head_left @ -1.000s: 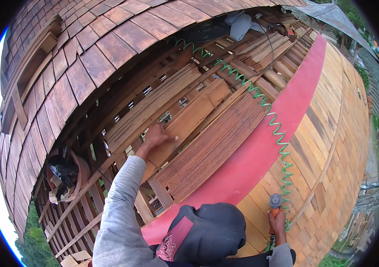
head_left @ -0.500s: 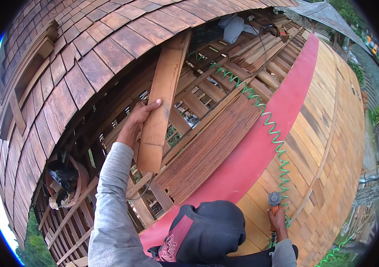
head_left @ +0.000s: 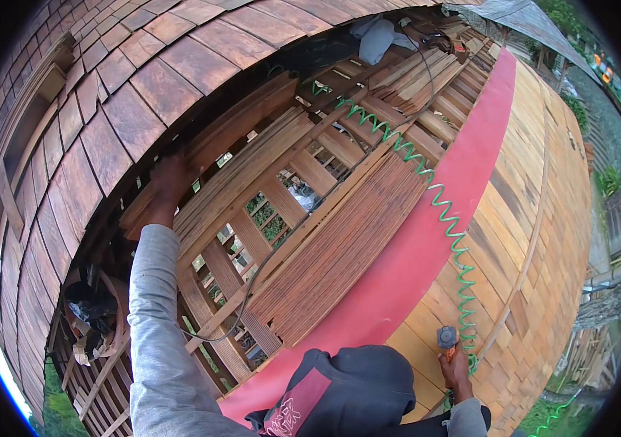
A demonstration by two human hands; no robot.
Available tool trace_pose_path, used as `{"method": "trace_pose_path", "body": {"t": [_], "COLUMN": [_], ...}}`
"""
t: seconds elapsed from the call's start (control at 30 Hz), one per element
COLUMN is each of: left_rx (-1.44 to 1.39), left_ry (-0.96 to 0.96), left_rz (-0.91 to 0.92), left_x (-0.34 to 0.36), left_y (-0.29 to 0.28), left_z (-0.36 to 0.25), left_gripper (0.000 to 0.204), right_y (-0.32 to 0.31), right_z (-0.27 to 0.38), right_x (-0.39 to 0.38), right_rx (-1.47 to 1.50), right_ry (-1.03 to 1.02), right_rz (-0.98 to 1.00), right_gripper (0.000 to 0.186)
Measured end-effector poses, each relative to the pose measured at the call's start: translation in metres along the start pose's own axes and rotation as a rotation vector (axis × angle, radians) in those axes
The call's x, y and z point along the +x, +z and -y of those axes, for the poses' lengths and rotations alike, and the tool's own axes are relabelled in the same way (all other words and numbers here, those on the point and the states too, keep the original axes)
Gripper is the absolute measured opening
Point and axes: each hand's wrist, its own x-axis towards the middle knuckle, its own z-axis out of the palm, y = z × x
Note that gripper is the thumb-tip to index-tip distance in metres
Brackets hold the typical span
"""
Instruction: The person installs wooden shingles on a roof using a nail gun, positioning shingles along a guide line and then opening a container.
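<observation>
With the right hand (head_left: 456, 363) gripping a tool (head_left: 447, 337), the board (head_left: 245, 116) under the shingles (head_left: 167, 76) could slip if loosely held by the left hand (head_left: 168, 186), whose grip is too shadowed to read.

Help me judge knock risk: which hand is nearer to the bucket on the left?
Left. The left hand is above and right of the bucket in the picture; the right hand, holding a tool, is much farther right and lower.

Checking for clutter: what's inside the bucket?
Inside the bucket, black plastic shows, with pale scraps at its lower edge; anything beneath them is covered and can't be seen.
</observation>
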Motion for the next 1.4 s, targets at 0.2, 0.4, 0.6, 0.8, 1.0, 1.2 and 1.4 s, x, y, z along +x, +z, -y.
{"method": "trace_pose_path", "body": {"t": [0.2,0.4,0.6,0.8,1.0,1.2,1.4], "left_rx": [-0.09,-0.408,-0.045,-0.339,-0.642,-0.482,-0.496], "left_ry": [0.031,0.13,0.072,0.122,0.37,0.034,0.077], "left_rz": [-0.079,-0.017,0.142,-0.118,0.272,0.332,0.392], "left_x": [-0.036,-0.049,-0.03,-0.108,-0.273,-0.258,-0.222], "left_y": [0.089,0.163,0.16,0.104,0.001,0.071,0.066], "left_z": [0.104,0.153,0.095,-0.005,-0.192,-0.197,-0.179], "left_gripper": [0.075,0.073,0.083,0.085,0.082,0.093,0.085], "right_y": [0.002,0.01,0.025,0.019,-0.002,0.001,-0.003], "right_z": [0.013,0.037,0.033,0.022,0.016,0.027,0.025], "right_x": [0.01,0.009,0.02,0.033,0.021,0.012,0.01], "right_rx": [-0.022,-0.044,-0.019,-0.009,-0.003,0.013,-0.022], "right_ry": [0.004,0.073,0.051,0.076,0.058,0.006,0.032], "right_rz": [0.041,0.06,-0.002,0.025,0.018,0.065,0.105], "right_gripper": [0.083,0.085,0.083,0.075,0.071,0.08,0.08]}}
